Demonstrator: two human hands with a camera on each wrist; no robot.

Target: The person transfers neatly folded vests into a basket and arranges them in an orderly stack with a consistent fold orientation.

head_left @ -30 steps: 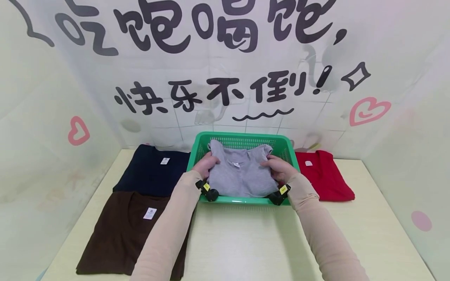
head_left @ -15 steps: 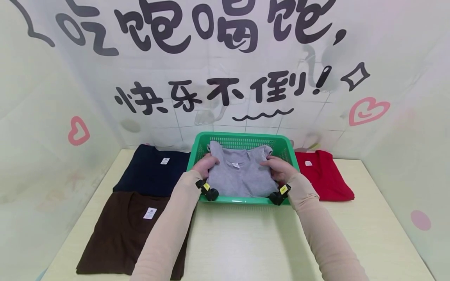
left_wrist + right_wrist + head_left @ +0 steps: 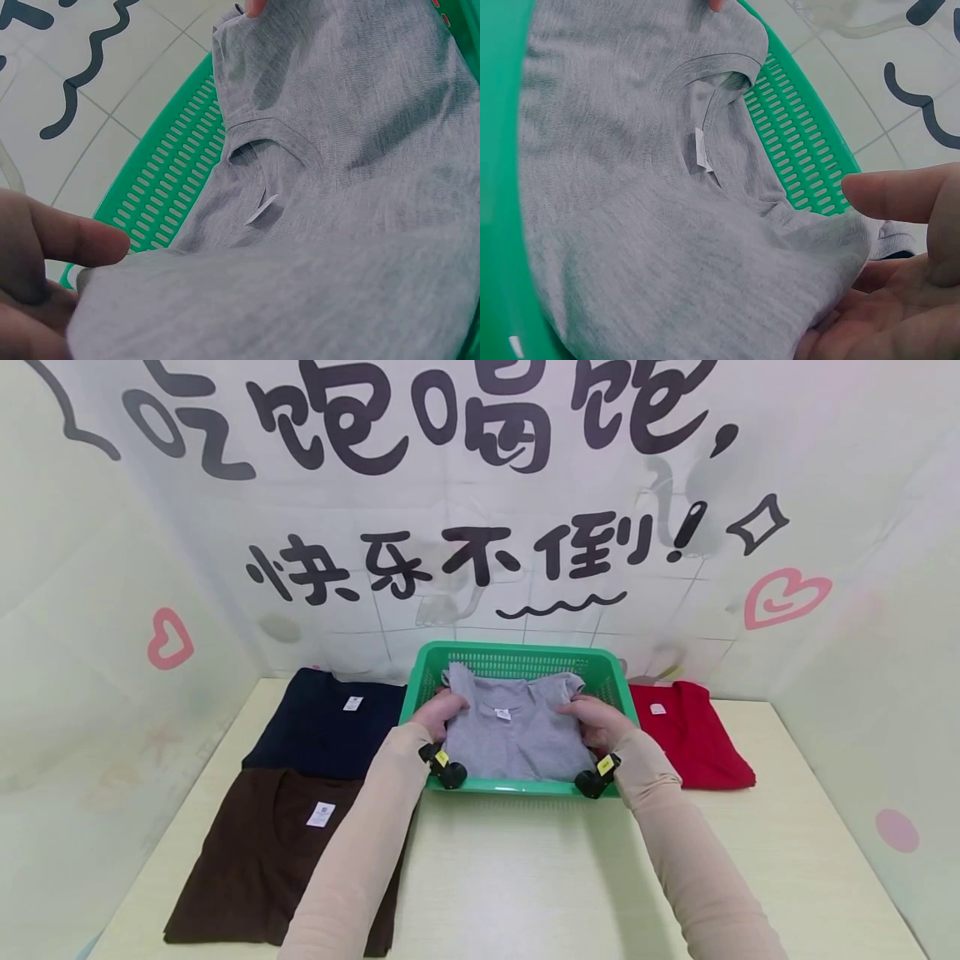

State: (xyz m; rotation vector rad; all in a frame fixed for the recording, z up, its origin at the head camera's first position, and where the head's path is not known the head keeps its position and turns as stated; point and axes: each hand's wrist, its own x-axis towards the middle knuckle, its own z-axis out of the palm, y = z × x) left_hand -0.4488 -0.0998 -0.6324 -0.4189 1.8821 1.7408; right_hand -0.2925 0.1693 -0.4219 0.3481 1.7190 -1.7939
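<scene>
A folded grey T-shirt with a white neck label lies inside the green plastic basket. My left hand pinches its left shoulder edge, thumb on top and fingers underneath. On the opposite side my right hand holds the right shoulder edge the same way. In the left wrist view the thumb presses the cloth, which bulges up near the camera. From the right wrist, the thumb lies over the raised sleeve edge with the fingers below it. The shirt's underside is hidden.
Left of the basket lie a folded navy shirt and, nearer, a folded brown shirt, partly behind the left sleeve. A folded red shirt lies at the right. A printed wall sheet stands behind the table.
Almost nothing differs. Both hands keep hold of the grey T-shirt in the basket, and its collar and label have shifted very slightly.
</scene>
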